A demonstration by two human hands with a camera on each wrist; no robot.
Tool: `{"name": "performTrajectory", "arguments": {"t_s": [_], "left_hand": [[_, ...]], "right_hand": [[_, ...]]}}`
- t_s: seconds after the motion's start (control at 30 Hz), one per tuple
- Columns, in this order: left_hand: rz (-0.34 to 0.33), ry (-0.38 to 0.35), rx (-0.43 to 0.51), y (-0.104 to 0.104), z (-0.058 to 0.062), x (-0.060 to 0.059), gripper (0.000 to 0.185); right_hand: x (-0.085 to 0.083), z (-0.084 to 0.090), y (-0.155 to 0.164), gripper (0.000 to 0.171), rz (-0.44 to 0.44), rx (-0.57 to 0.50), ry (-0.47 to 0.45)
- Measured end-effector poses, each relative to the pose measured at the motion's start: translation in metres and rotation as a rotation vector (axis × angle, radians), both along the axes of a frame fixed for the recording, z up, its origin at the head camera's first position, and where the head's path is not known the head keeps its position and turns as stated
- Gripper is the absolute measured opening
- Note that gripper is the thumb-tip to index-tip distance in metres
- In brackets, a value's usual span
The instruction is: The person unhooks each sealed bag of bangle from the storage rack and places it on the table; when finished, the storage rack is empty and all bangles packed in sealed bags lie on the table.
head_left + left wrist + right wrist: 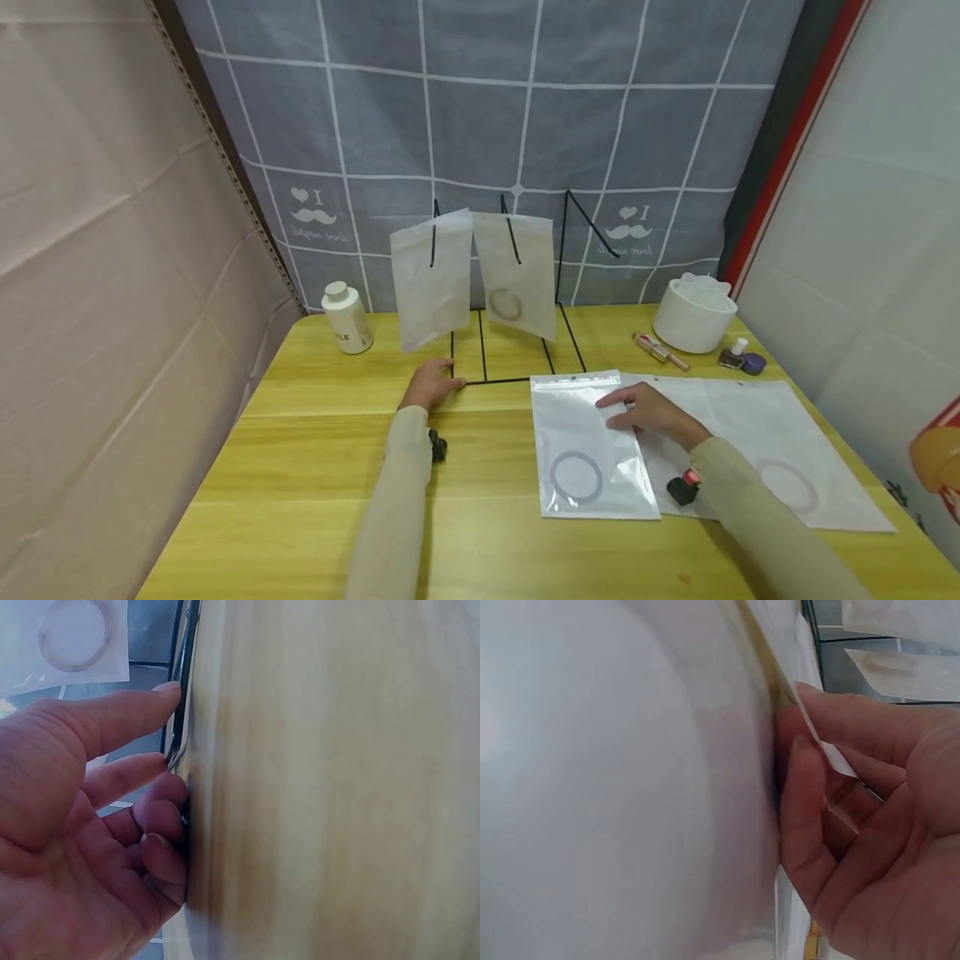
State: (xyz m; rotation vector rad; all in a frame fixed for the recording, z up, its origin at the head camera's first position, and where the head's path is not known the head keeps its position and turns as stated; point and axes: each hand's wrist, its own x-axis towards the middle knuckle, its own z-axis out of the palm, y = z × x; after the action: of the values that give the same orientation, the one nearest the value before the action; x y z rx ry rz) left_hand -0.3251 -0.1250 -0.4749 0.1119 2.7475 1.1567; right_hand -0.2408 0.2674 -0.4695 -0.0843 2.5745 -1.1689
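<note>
My left hand (431,384) is at the front left corner of a black wire display rack (498,381). In the left wrist view, its thumb and a finger pinch the rack's wire (182,712), the other fingers curled against the wooden tabletop. Two white zip bags hang on the rack's hooks, a left bag (429,287) and a right bag (528,262) with a ring shape showing through. My right hand (654,414) pinches the right edge of a flat clear-fronted zip bag (577,433), which has a grey ring inside. The right wrist view shows that bag's edge between thumb and fingers.
More white bags (750,425) lie under my right forearm. A white bottle (347,318) stands left of the rack. At the back right are a white pot (693,315), lip gloss tubes (660,351) and a small dark bottle (732,354). The rack's right hook (596,227) bears no bag.
</note>
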Motion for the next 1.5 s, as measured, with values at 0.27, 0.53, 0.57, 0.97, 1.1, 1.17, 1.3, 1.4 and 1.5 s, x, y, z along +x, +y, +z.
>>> {"name": "performTrajectory", "arguments": {"t_s": [0.27,0.53,0.57,0.97,1.1,1.17,1.3,1.4,1.5], "left_hand": [[0.003,0.005,-0.009,0.000,0.001,-0.001,0.057],[0.004,-0.004,-0.011,0.000,-0.001,-0.001,0.058],[0.005,-0.008,-0.010,0.000,0.000,0.000,0.058],[0.015,-0.007,-0.006,0.000,0.001,0.002,0.057],[0.013,-0.023,-0.008,0.000,-0.001,0.003,0.058],[0.011,-0.022,-0.015,0.000,-0.002,0.003,0.058],[0.012,-0.013,-0.014,0.000,0.000,0.004,0.057],[0.012,-0.008,-0.010,0.001,0.001,0.004,0.057],[0.015,-0.010,0.000,0.001,0.001,0.004,0.057]], "right_hand": [[-0.004,-0.003,0.002,0.020,0.038,0.046,0.061],[-0.005,-0.005,0.005,0.015,0.054,0.053,0.120],[-0.005,-0.005,0.005,0.015,0.059,0.053,0.118],[-0.009,0.004,0.012,0.017,0.189,0.026,0.045],[-0.015,0.013,0.009,0.023,0.163,0.043,0.102],[-0.021,0.016,0.003,0.025,0.126,0.028,0.142],[-0.039,0.023,-0.017,0.027,0.083,0.014,0.246],[-0.053,0.028,-0.035,0.036,0.101,0.021,0.366],[-0.064,0.036,-0.052,0.048,0.113,0.027,0.495]]}}
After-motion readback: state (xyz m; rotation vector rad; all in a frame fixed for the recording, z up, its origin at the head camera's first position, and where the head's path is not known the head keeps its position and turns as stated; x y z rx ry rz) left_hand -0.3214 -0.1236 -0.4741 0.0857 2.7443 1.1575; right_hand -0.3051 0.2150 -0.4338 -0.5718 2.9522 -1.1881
